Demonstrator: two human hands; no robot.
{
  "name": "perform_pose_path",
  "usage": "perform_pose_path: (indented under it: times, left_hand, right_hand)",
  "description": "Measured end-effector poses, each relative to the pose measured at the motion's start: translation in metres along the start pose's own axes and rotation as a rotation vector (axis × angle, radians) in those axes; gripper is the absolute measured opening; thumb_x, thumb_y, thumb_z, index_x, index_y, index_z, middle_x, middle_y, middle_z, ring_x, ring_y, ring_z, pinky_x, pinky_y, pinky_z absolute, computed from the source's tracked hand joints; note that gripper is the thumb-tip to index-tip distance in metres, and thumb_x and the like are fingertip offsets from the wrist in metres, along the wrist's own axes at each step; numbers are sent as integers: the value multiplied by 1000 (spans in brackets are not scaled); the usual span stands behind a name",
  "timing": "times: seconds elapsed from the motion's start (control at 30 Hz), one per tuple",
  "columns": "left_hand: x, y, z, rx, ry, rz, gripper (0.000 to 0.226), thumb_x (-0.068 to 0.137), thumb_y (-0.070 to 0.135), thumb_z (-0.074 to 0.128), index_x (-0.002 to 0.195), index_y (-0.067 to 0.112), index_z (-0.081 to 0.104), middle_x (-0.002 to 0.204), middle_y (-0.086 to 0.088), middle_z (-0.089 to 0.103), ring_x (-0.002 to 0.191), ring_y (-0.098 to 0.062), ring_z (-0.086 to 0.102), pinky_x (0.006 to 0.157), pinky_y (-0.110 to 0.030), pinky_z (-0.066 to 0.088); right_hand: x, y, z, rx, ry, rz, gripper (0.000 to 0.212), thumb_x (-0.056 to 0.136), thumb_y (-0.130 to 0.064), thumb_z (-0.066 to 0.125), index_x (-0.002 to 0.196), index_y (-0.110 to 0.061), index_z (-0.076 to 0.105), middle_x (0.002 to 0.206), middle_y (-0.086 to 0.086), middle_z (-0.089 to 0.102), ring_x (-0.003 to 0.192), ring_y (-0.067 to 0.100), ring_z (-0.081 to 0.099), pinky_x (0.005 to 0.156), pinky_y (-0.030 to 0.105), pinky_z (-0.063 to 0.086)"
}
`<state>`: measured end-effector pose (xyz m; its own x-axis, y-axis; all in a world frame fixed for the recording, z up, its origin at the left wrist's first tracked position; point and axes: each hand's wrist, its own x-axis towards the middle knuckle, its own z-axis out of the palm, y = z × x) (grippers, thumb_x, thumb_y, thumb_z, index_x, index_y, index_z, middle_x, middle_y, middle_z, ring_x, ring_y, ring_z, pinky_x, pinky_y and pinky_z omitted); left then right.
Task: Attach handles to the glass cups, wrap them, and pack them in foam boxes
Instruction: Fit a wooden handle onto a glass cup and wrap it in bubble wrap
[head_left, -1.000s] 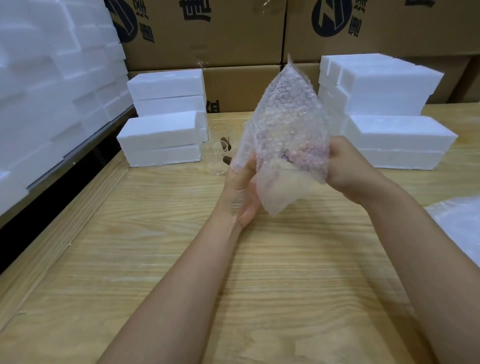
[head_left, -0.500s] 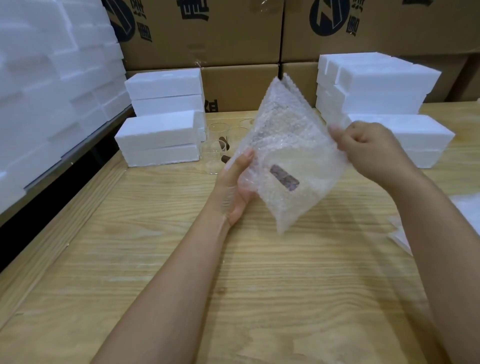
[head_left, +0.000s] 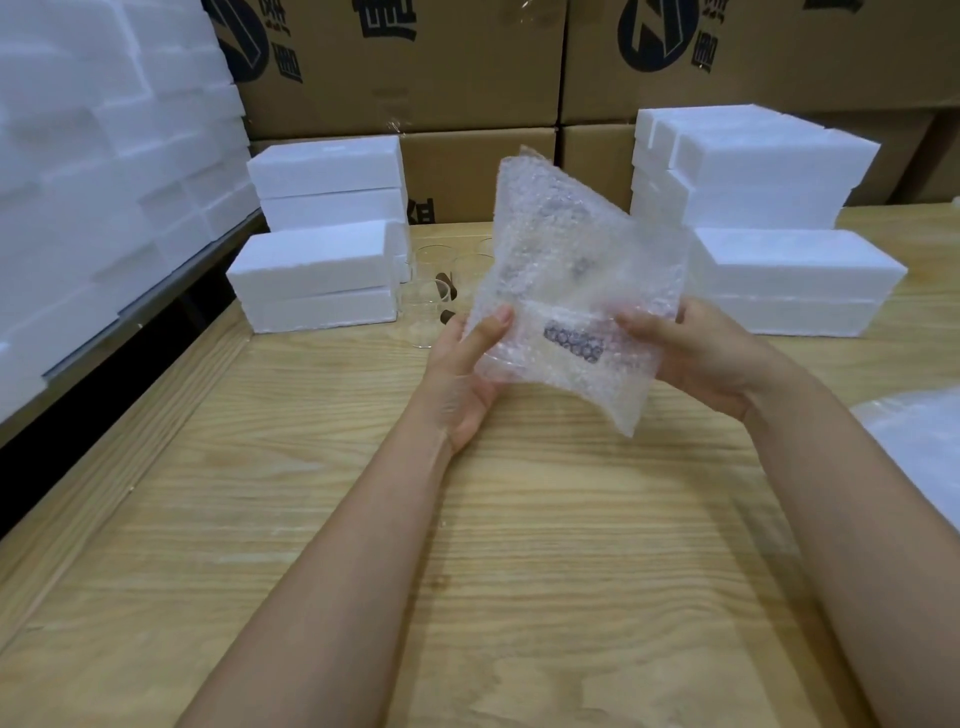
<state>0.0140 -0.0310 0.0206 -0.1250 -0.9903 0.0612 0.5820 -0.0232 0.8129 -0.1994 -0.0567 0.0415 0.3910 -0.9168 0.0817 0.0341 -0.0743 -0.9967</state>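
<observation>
Wooden table (head_left: 519, 519), white foam boxes (head_left: 322, 270) stacked along its far side. Above the table's middle, a bubble-wrap bag (head_left: 571, 249) is held between two hands: the left hand (head_left: 465, 374) grips its left edge and the right hand (head_left: 696, 358) pinches its right edge. A dark handle (head_left: 574, 345) shows through the wrap.

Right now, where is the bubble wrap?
The bubble wrap is at centre of the head view, held above the wooden table between the left hand and right hand, just in front of the bare glass cups.
</observation>
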Motion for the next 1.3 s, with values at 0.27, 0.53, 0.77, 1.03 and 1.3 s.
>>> perform_pose_path:
  times: [0.27,0.53,0.77,1.03,1.3]
  left_hand:
    - [2,2,-10,263,-73,-154,68,72,12,63,138,10,48,135,-17,56,123,-36,55,92,-57,50]
    - [6,9,-15,452,48,-198,58,72,43,67,125,23,56,129,-5,60,108,-29,65,58,-39,59]
    - [11,3,-12,511,122,-139,15,81,12,59,83,25,66,102,-3,62,95,-26,62,47,-37,54]
    - [6,-10,6,687,74,171,34,79,-18,47,90,10,63,85,-4,66,75,-10,64,67,-24,52]
    - [2,-20,11,696,131,268,36,81,-13,57,68,20,56,52,17,58,53,5,54,54,-13,44]
  right_hand:
    - [7,-2,15,20,197,-57,18,96,-28,53,92,-24,69,94,0,75,83,14,71,70,27,52]
    - [8,-1,30,144,209,-68,19,96,-26,53,85,-23,68,85,-1,75,81,17,72,72,33,56]
    - [7,1,36,75,216,-56,15,95,-23,54,92,-18,68,93,5,73,79,19,71,74,33,53]
    - [9,3,43,-110,211,-138,11,86,-16,67,93,-24,64,88,-11,69,84,5,66,67,24,52]
    - [11,12,54,-351,196,-67,21,85,-6,59,91,-25,64,72,-9,71,65,10,68,55,20,51]
